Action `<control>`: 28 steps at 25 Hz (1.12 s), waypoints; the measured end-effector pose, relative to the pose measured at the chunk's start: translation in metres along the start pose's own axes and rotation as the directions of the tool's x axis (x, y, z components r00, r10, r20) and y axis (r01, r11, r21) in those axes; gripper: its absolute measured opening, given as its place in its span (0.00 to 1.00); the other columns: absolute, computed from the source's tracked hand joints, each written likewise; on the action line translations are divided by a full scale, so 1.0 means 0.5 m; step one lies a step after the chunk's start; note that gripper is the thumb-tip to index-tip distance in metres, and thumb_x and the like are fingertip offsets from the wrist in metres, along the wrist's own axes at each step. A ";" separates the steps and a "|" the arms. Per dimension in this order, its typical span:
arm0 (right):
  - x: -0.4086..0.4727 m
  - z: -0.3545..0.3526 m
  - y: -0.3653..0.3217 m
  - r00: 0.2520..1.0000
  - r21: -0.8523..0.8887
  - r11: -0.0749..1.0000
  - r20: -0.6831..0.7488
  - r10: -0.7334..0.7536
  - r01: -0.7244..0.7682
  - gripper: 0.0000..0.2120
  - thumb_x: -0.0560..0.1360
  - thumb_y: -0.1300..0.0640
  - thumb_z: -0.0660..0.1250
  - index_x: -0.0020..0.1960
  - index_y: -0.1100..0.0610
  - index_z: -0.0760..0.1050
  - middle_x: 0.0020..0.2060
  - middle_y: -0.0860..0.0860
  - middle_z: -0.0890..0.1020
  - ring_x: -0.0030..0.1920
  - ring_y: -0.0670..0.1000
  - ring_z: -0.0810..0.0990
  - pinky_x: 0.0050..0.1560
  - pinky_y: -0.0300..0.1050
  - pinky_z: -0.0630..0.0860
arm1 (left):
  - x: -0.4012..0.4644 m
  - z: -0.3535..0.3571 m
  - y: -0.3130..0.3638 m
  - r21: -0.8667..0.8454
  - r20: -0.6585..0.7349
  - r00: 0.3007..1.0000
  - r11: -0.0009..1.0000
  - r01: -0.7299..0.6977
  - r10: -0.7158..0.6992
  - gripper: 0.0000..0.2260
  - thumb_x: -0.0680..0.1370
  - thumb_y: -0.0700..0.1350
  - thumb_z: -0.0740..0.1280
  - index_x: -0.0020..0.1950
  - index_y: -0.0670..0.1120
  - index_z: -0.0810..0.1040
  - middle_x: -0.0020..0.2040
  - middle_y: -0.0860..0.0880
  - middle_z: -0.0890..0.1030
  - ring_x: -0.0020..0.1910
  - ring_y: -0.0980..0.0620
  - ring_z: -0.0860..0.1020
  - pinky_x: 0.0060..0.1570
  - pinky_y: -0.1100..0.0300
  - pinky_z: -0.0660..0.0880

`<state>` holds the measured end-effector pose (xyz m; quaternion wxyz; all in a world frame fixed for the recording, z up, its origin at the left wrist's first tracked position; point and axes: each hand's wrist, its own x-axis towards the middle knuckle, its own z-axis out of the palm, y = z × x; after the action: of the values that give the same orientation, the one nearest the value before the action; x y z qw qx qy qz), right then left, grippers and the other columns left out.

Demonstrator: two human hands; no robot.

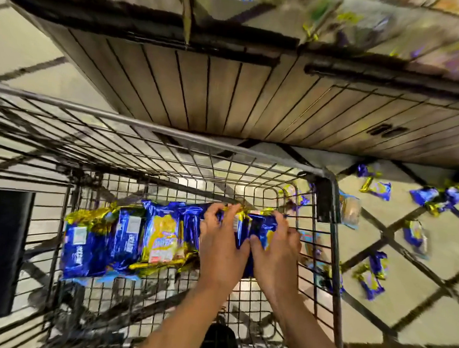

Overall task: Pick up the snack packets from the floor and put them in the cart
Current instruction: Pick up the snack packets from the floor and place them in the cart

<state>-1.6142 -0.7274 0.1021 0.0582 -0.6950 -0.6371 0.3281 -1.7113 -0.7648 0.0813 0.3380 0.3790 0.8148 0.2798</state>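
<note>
**A:** What's biggest here?

**B:** The grey wire-mesh shopping cart (pixel 170 153), standing beside a slatted wooden shelf unit (pixel 228 97). A row of blue-and-gold foil snack packets (pixel 126 237) stands on edge across the basket floor.

**A:** And the hands?

**B:** Both are down in the basket at the right end of that row. The left hand (pixel 222 244) and right hand (pixel 274 247) have fingers curled over the blue packets (pixel 257 224) being added, thumbs nearly touching, squeezing them together.

**A:** How should this be finished?

**B:** I'd press the held packets upright against the row, so they don't tip, then let go once they lean on their neighbours.

**A:** Much left?

**B:** Plenty. Loose blue-and-gold packets (pixel 379 189) lie scattered on the pale tiled floor (pixel 406 267) right of the cart, some just beside its side. Blur hides their exact number.
</note>
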 end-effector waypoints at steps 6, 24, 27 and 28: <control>0.009 0.020 0.000 0.996 0.072 0.993 0.011 0.093 -0.094 0.35 0.77 0.53 0.66 0.79 0.48 0.53 0.73 0.57 0.62 0.73 0.58 0.61 0.71 0.52 0.63 | -0.005 0.023 -0.005 0.007 0.033 0.998 0.999 0.050 -0.051 0.32 0.75 0.50 0.70 0.77 0.54 0.61 0.75 0.49 0.59 0.73 0.46 0.61 0.71 0.42 0.62; -0.215 -0.386 -0.130 0.956 -0.259 0.941 -0.136 -0.260 0.219 0.15 0.74 0.54 0.67 0.61 0.53 0.75 0.56 0.50 0.75 0.58 0.54 0.73 0.56 0.50 0.75 | -0.189 -0.242 0.314 0.460 0.168 0.887 0.762 -0.456 0.429 0.23 0.72 0.46 0.67 0.67 0.49 0.70 0.64 0.48 0.70 0.60 0.45 0.69 0.59 0.50 0.71; -0.285 -0.504 -0.104 0.931 -0.332 0.921 -0.224 -0.287 0.204 0.13 0.73 0.54 0.67 0.58 0.52 0.76 0.54 0.50 0.77 0.55 0.54 0.75 0.52 0.50 0.76 | -0.252 -0.257 0.419 0.553 0.240 0.830 0.632 -0.543 0.503 0.23 0.72 0.47 0.66 0.67 0.48 0.70 0.61 0.48 0.72 0.58 0.44 0.71 0.55 0.50 0.73; -0.305 -0.542 -0.086 0.923 -0.333 0.924 -0.262 -0.281 0.186 0.13 0.73 0.54 0.67 0.57 0.52 0.76 0.53 0.50 0.77 0.54 0.54 0.76 0.52 0.51 0.76 | -0.275 -0.252 0.452 0.561 0.249 0.814 0.608 -0.563 0.525 0.22 0.71 0.46 0.65 0.65 0.48 0.71 0.59 0.48 0.74 0.57 0.44 0.72 0.53 0.50 0.73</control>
<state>-1.5030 -0.7692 0.3927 0.0881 -0.6560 -0.7420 0.1062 -1.6436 -0.7752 0.3664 0.1196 0.7041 0.6955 0.0791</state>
